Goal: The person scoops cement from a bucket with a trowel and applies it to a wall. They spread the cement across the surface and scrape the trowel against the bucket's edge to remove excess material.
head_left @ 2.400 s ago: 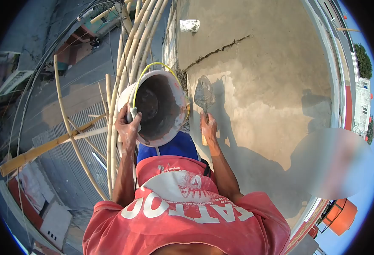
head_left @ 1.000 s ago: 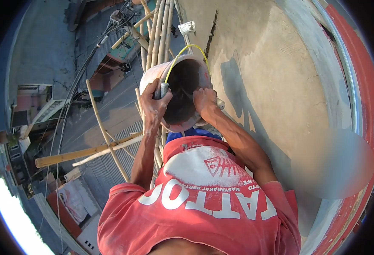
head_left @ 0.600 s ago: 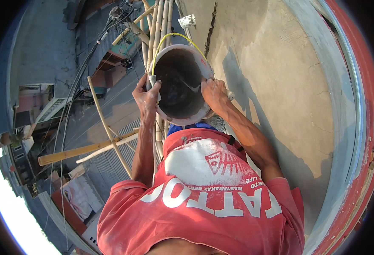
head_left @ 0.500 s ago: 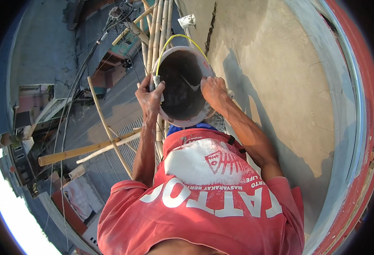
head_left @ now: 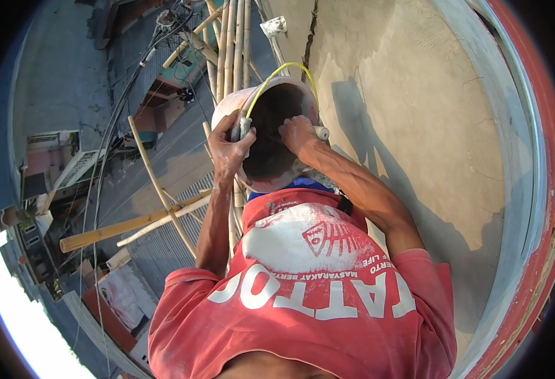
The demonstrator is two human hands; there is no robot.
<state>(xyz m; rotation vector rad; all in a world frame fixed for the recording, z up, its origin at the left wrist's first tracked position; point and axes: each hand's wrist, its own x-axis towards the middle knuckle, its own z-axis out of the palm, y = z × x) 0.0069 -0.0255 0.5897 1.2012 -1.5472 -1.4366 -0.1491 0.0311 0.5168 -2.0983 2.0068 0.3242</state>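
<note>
White plastic, smeared grey, on the bucket [head_left: 266, 136] up in front of the waist, between both hands, with mouth tipped partly to the right. Held at the left side by the left hand [head_left: 229, 150], with fingers curled around rim and outer wall, and thumb against the grip of the yellow handle [head_left: 287, 66]. Opposite, the right hand [head_left: 298, 135] across the bucket's mouth, fingers closed in a fist around the trowel [head_left: 321, 132], with only the pale butt showing; cannot tell what lies under the blade. Compared with half a second ago, more of the bucket's outer left wall in sight, and the fist farther in from the right rim. Different again from over two seconds ago: trowel then outside, blade up beside the bucket; now hidden in it. Also turned nearly upright in view since then, the dark crack [head_left: 310, 38] in the plastered surface [head_left: 410, 107]. On the red shirt [head_left: 239, 344], upside down in view: large white "TATTOO", last letter lost in a fold; smaller, "MASYARAKAT BERT", cut short, then "ERTO" and "OF LIFE"; above, a fish-bone drawing on a white patch; near the hem, tiny lettering, too small to read.
</note>
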